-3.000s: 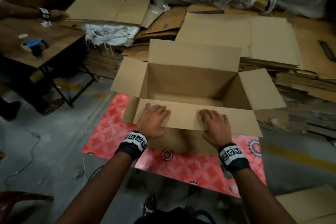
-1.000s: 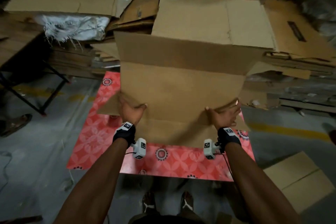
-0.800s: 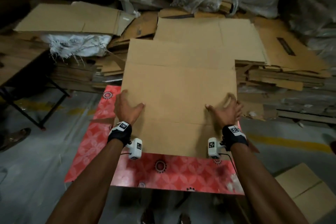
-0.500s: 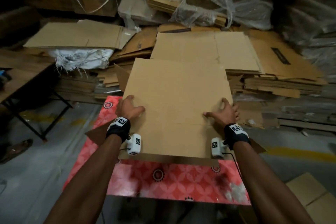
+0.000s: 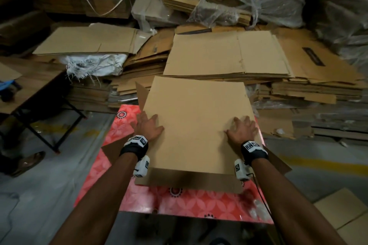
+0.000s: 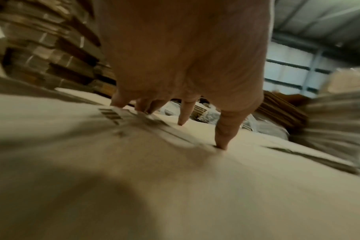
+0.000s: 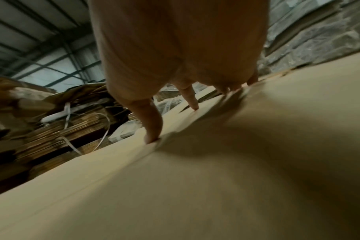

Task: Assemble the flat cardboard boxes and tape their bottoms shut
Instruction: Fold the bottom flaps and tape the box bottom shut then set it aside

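Two hands press on a brown cardboard box [image 5: 197,125] lying on a red patterned mat [image 5: 111,165].
The box covers the mat's far middle. Left hand [image 5: 148,126] rests spread-fingered at its left edge, right hand [image 5: 242,130] likewise at its right edge.
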Demonstrator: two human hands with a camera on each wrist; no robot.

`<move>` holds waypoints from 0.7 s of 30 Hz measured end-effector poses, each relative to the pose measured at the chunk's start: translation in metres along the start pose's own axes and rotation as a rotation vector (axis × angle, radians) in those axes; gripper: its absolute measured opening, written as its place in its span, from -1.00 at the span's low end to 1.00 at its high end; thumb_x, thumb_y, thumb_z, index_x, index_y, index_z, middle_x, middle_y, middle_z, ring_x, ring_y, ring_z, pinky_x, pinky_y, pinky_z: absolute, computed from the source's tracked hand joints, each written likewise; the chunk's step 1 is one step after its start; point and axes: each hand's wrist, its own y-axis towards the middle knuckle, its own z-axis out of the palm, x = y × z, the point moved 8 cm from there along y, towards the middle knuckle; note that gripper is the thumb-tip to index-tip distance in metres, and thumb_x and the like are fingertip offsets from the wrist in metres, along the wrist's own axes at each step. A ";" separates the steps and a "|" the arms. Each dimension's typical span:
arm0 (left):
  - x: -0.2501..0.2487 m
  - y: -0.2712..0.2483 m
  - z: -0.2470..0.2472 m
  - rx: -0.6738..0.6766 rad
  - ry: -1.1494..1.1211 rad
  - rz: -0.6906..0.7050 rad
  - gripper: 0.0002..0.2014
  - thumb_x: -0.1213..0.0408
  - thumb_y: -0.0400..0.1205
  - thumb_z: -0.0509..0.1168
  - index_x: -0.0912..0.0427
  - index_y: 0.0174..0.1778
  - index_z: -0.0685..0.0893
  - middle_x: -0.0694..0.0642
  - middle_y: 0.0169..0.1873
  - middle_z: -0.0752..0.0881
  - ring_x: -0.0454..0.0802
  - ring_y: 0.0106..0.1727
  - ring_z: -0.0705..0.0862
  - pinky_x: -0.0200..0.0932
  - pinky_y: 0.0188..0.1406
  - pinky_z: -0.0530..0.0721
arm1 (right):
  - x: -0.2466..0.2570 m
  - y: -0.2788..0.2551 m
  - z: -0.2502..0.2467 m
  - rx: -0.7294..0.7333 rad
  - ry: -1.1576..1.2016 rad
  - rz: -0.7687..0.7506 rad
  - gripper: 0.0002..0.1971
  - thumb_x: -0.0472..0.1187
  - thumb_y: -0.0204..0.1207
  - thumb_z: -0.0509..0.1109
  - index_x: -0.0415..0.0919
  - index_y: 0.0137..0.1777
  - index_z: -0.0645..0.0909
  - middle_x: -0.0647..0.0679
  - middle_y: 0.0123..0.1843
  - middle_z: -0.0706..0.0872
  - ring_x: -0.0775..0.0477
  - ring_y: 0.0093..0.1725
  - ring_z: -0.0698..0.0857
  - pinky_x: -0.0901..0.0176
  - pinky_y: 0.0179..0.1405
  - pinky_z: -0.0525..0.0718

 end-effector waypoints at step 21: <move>-0.066 -0.123 0.059 0.023 0.237 0.486 -0.05 0.01 0.54 0.39 -0.06 0.82 0.04 0.12 0.82 -0.01 0.28 0.81 -0.02 0.23 0.77 -0.01 | 0.091 -0.143 0.083 0.109 -0.415 -0.574 0.06 0.02 0.53 0.54 -0.13 0.83 -0.09 -0.17 0.85 -0.02 -0.51 0.77 0.03 -0.68 0.61 0.11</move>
